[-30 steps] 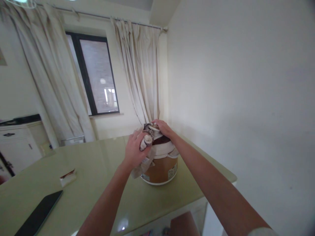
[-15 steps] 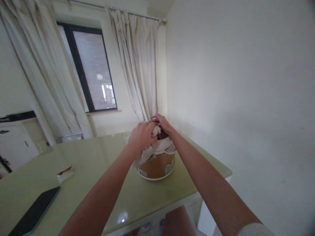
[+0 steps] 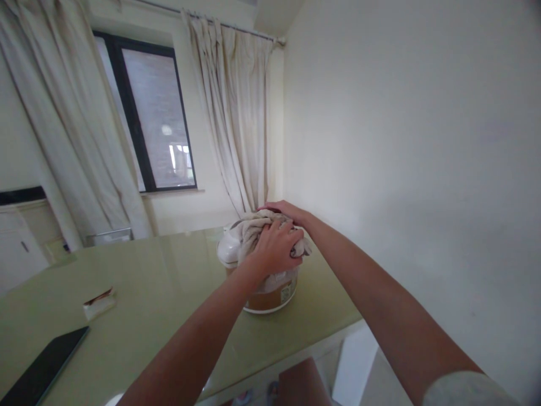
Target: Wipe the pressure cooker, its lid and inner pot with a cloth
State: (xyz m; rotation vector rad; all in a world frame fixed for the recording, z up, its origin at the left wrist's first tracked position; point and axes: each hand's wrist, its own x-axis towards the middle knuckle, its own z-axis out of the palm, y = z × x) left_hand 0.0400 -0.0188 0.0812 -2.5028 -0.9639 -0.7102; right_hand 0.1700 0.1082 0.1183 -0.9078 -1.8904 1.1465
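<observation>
A round tub [image 3: 266, 300] with a brown label band and a white lid [image 3: 228, 248] stands upright on the table. Draped over its top and right side is a crumpled beige cloth [image 3: 250, 230]. My left hand [image 3: 276, 246] presses on this cloth near the front right of the lid, its fingers curled into the folds. At the far side of the top lies my right hand [image 3: 287, 210], fingers stretched out over the edge of the cloth; its fingertips are partly hidden, and whether they touch the lid cannot be told.
The tub sits on a glossy pale green table [image 3: 169, 282] close to the right wall. To the left lie a dark flat tablet-like device [image 3: 46, 363] and a small white packet [image 3: 99, 304]. A brown seat [image 3: 302, 383] shows below the table's front edge.
My left hand has moved right across the lid with the cloth, baring the lid's left side. My right hand remains at the far side, shifted slightly right. The view has turned a little.
</observation>
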